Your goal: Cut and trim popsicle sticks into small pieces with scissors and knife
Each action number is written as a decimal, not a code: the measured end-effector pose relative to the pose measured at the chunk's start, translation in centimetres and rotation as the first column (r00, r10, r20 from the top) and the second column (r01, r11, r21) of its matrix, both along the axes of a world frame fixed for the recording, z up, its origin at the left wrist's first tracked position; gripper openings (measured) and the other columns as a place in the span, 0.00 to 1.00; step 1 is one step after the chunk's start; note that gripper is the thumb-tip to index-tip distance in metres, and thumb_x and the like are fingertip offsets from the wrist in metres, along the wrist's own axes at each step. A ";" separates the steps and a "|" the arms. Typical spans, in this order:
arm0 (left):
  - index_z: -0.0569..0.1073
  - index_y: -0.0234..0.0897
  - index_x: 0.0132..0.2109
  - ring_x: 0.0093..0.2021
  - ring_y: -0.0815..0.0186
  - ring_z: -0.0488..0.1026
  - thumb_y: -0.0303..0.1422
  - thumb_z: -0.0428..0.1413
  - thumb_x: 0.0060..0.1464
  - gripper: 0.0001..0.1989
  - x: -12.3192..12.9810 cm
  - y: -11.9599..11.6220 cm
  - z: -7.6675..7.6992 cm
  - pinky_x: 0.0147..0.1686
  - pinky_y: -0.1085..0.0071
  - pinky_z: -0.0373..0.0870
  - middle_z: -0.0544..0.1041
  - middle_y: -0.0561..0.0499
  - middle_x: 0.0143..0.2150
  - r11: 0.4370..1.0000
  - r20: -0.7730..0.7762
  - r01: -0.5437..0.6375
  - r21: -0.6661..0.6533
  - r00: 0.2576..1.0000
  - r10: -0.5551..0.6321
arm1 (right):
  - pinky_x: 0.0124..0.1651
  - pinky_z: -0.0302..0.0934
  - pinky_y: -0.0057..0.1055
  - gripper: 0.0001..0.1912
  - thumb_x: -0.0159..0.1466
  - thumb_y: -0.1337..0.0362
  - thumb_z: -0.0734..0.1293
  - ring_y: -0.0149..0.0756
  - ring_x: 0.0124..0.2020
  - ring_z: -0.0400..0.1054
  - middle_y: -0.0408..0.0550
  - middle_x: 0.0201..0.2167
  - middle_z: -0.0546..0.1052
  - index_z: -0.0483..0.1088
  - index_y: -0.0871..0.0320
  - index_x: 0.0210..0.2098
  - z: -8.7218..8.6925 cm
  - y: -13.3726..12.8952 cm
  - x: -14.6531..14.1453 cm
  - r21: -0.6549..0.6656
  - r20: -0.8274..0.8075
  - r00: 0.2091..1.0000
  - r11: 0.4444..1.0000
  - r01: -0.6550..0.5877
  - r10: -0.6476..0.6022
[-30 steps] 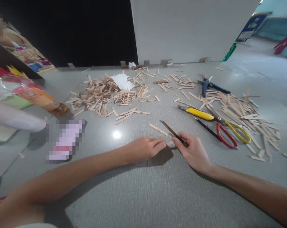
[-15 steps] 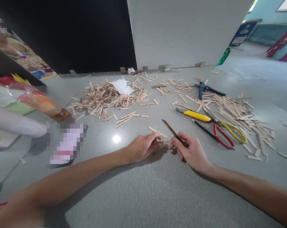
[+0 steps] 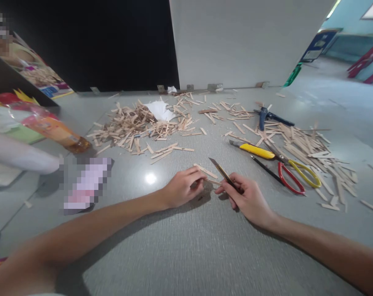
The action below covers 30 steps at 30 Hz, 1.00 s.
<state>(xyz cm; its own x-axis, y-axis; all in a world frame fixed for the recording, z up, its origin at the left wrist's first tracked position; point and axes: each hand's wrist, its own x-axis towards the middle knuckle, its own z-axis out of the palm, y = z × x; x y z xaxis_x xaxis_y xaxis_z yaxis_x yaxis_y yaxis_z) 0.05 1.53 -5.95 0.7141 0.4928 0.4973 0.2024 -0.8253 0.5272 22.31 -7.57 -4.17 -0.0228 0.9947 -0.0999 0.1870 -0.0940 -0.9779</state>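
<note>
Head view: a thin wooden stick [image 3: 213,181] is pinched by the left hand [image 3: 184,188], its thumb and fingertips brought together on one end. The other end is pointed toward the right hand [image 3: 251,199]; whether it is touched there cannot be told. By the right hand's curled fingers a slim knife [image 3: 225,174] is clamped, its blade aimed between ten and eleven o'clock. From the thin stick, a loose stick [image 3: 207,171] is seen just beside at eleven, a yellow cutter [image 3: 257,151] at two, and a heap of sticks [image 3: 124,127] at ten.
</note>
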 end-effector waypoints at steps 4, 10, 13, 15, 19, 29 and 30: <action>0.75 0.36 0.44 0.31 0.68 0.76 0.26 0.50 0.70 0.09 0.0 0.0 0.1 0.33 0.75 0.71 0.81 0.48 0.36 1.000 -0.001 0.008 -0.017 1.000 -0.008 | 0.18 0.57 0.25 0.20 0.69 0.45 0.70 0.24 0.15 0.60 0.54 0.33 0.86 0.69 0.55 0.33 0.0 0.1 0.0 0.030 -0.028 0.999 0.999 0.036 -0.035; 0.66 0.40 0.46 0.19 0.72 0.65 0.31 0.46 0.75 0.07 0.1 0.0 0.4 0.24 0.78 0.62 0.72 0.60 0.24 0.959 0.006 -0.021 -0.281 1.000 0.024 | 0.16 0.50 0.24 0.20 0.68 0.48 0.71 0.27 0.13 0.55 0.32 0.17 0.72 0.65 0.53 0.50 0.1 0.1 0.0 0.075 -0.038 0.982 0.980 0.185 -0.183; 0.64 0.41 0.46 0.18 0.72 0.65 0.36 0.45 0.77 0.08 0.2 0.1 0.8 0.23 0.77 0.61 0.72 0.61 0.22 0.920 0.005 -0.054 -0.388 0.998 0.061 | 0.18 0.48 0.25 0.17 0.69 0.50 0.69 0.28 0.15 0.54 0.29 0.15 0.64 0.65 0.53 0.49 0.2 -0.1 0.1 0.105 0.013 0.989 0.984 0.143 -0.145; 0.65 0.41 0.47 0.19 0.71 0.67 0.38 0.45 0.76 0.08 0.2 0.1 1.1 0.24 0.76 0.61 0.73 0.61 0.22 0.905 -0.006 -0.089 -0.416 0.995 0.095 | 0.20 0.48 0.27 0.16 0.70 0.51 0.68 0.29 0.16 0.53 0.29 0.16 0.62 0.67 0.54 0.49 0.3 -0.3 0.1 0.101 0.059 0.994 0.991 0.088 -0.094; 0.66 0.40 0.49 0.19 0.70 0.68 0.38 0.46 0.75 0.08 0.4 0.1 1.3 0.24 0.75 0.62 0.74 0.60 0.22 0.889 -0.024 -0.140 -0.437 0.989 0.145 | 0.22 0.48 0.30 0.18 0.71 0.51 0.66 0.30 0.18 0.54 0.31 0.17 0.61 0.72 0.57 0.52 0.2 -0.6 0.2 0.070 0.173 0.985 0.998 -0.005 -0.008; 0.65 0.40 0.50 0.20 0.70 0.71 0.38 0.45 0.76 0.08 0.2 0.2 1.0 0.25 0.75 0.65 0.75 0.59 0.23 0.912 -0.016 -0.107 -0.395 0.994 0.110 | 0.24 0.49 0.31 0.20 0.72 0.54 0.62 0.31 0.18 0.55 0.32 0.17 0.62 0.75 0.60 0.54 0.2 -0.7 0.2 0.094 0.332 0.941 0.990 -0.102 0.066; 0.65 0.40 0.50 0.20 0.70 0.71 0.38 0.45 0.76 0.08 0.1 0.2 1.0 0.26 0.75 0.65 0.75 0.59 0.23 0.915 -0.012 -0.100 -0.390 0.995 0.104 | 0.24 0.49 0.31 0.20 0.72 0.54 0.62 0.31 0.18 0.55 0.32 0.17 0.62 0.76 0.60 0.54 0.2 -0.6 0.2 0.093 0.334 0.940 0.990 -0.102 0.065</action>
